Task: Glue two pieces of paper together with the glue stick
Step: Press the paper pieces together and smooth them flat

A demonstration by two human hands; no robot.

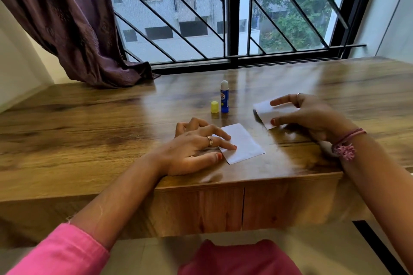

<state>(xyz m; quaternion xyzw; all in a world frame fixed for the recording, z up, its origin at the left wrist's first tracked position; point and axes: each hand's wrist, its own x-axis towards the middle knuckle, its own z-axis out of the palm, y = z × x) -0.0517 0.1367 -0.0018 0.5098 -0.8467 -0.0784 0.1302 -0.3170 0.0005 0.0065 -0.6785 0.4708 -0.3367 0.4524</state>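
Holding 2 papers (243, 144), (267, 114), 1 glue stick (224, 98)

Right hand (312, 116) and the paper piece (267, 114) it holds smeared by motion blur, that paper's right part hidden behind the fingers (282, 101), glue stick (224, 97) label too small to read, worktop (89, 131) cut off at left and right edges

Left hand (192, 147) flat, fingers (223, 135) spread — right hand (312, 116) raised, pinching
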